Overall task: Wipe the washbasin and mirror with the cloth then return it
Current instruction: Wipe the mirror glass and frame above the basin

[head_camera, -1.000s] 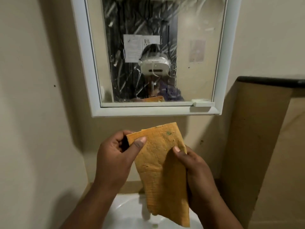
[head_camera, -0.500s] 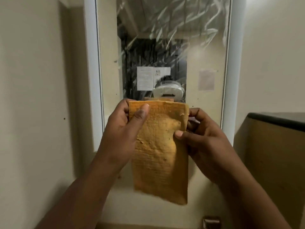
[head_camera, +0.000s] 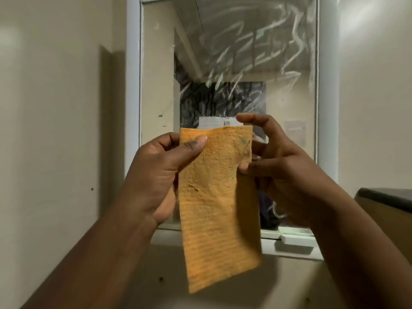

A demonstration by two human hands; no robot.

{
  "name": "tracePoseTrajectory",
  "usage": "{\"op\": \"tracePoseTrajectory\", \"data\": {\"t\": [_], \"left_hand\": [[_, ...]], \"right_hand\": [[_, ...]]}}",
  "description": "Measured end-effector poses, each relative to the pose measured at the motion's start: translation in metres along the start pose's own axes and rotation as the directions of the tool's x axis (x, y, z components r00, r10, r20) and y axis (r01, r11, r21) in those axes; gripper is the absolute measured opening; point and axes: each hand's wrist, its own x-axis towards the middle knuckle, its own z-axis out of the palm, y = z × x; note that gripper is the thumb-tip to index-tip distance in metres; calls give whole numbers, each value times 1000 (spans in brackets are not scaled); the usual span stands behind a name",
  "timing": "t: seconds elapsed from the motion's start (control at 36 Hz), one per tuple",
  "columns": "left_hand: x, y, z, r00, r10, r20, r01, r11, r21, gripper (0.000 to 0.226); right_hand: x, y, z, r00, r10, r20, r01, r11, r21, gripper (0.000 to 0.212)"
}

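Nearest: an orange cloth (head_camera: 219,210), folded into a long strip, hanging free in the air in front of the mirror, touching no surface. Thin, light and limp by the look of it, with a ribbed, slightly crusted face and a small green fleck near the top right corner; likely to flop and unfold if pinched at one corner only, so best taken along the top edge or flattened under a full palm for wiping. No sign of slipperiness or fragility.

Left hand (head_camera: 163,172) closed on the cloth at its top left corner, thumb pressed across the front face, fingers curled behind. Right hand (head_camera: 274,166) loosely spread, thumb tip resting against the right edge partway down, index finger raised just above the top edge and not clamping; remaining fingers behind the strip, contact there hidden. A light steadying touch rather than a firm hold, as far as can be judged.

Beyond: the mirror (head_camera: 256,52), white-framed, its glass heavily streaked with pale smears across the upper half. A small white dish (head_camera: 297,239) at the right end of the frame's bottom ledge. Washbasin out of view. A dark-topped ledge (head_camera: 388,196) at the right edge, cream wall (head_camera: 55,108) at the left
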Motion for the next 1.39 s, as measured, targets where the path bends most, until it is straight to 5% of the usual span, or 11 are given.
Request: {"op": "tracePoseTrajectory", "data": {"t": [0.11,0.17,0.19,0.25,0.31,0.56,0.75,1.0,1.14,1.39], "left_hand": [[23,9,-12,990,130,-59,-122,985,125,24],[36,14,-12,983,174,-64,-156,963,220,22],[44,17,-11,977,199,-72,-172,946,275,19],[59,23,-7,965,250,-78,-206,908,364,17],[74,31,-2,953,301,-44,-256,869,423,17],[120,58,11,903,428,50,-412,824,389,18],[144,62,14,797,598,80,-541,650,534,21],[161,57,9,723,686,79,-506,450,736,14],[160,45,0,596,781,185,-522,202,829,13],[175,59,-10,623,780,59,-443,290,848,28]], "right_hand": [[25,-6,2,993,-33,-116,6,974,-227,51],[37,-6,10,952,-179,-249,38,874,-484,45],[42,-6,17,885,-353,-304,73,750,-657,47],[46,-4,35,641,-729,-239,128,409,-904,46],[45,3,55,499,-860,-108,162,215,-963,38],[84,30,60,847,-517,-121,-16,202,-979,66],[112,22,44,878,-471,-88,-60,74,-995,67],[140,7,25,923,-367,-119,-184,-148,-972,72],[143,4,29,927,-350,-133,-212,-200,-957,66],[181,-8,24,888,-459,-43,-163,-225,-961,68]]}}
